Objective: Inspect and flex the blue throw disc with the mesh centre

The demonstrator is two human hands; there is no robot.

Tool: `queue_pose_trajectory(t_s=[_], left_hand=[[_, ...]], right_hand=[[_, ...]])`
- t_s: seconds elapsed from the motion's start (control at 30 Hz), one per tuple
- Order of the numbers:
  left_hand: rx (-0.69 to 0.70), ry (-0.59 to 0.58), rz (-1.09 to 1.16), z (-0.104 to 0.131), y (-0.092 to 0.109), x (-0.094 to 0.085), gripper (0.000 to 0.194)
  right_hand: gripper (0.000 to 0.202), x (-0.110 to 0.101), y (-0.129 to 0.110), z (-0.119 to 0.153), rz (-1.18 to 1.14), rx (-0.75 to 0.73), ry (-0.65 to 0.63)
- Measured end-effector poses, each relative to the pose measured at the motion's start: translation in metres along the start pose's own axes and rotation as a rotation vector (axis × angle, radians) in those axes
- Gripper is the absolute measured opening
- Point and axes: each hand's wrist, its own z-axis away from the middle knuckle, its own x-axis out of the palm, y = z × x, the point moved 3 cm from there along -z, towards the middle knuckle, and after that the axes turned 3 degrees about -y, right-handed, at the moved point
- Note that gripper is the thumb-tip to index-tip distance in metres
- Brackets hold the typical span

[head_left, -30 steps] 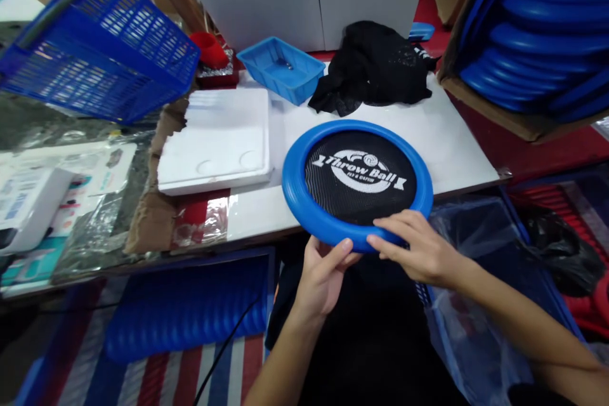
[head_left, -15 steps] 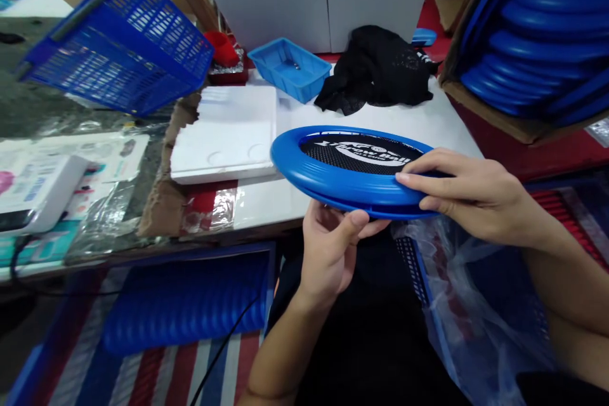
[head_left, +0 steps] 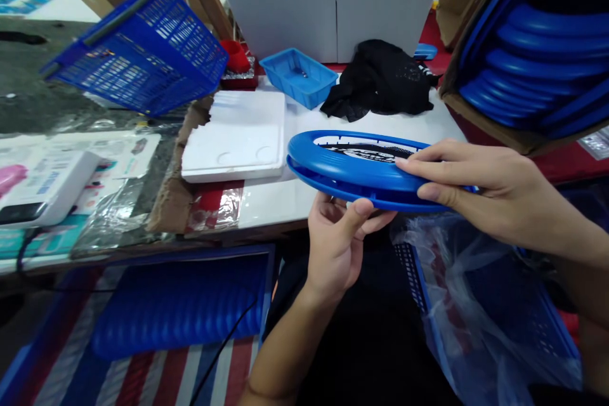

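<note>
A blue ring disc (head_left: pixel 349 168) with black mesh and a white printed logo is lifted nearly level over the front edge of the white table (head_left: pixel 271 200). My left hand (head_left: pixel 337 244) holds its near rim from below, thumb on the edge. My right hand (head_left: pixel 480 187) grips the right side of the rim, fingers laid over the top. A heap of black mesh fabric (head_left: pixel 380 79) lies on the table behind the disc.
A white foam tray (head_left: pixel 235 136) and a small blue tray (head_left: pixel 299 76) sit left of the disc. A blue basket (head_left: pixel 137 54) tilts at far left. A cardboard box of blue rings (head_left: pixel 537 57) stands at right. Clear plastic bagging (head_left: pixel 476 311) lies below.
Both hands lifted the disc off the table and tipped it almost edge-on to me. My right hand slid from the near rim to the right side.
</note>
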Motion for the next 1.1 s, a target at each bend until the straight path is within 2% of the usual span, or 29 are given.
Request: queue_pose_trajectory(t_s=[0.4, 0.6, 0.93, 1.1], left_hand=[[0.011, 0.002, 0.001, -0.001, -0.003, 0.002, 0.068], [0.009, 0.0, 0.027, 0.001, -0.004, 0.005, 0.065], [-0.002, 0.016, 0.046, 0.001, -0.006, 0.003, 0.052], [-0.006, 0.032, 0.033, 0.003, -0.006, -0.001, 0.056]], right_hand=[[0.038, 0.002, -0.005, 0.017, 0.017, 0.087, 0.023], [0.037, -0.001, -0.008, 0.016, 0.027, 0.095, -0.025], [0.041, -0.002, -0.01, 0.02, 0.104, 0.053, -0.061], [0.046, 0.002, -0.01, 0.024, 0.119, 0.021, -0.068]])
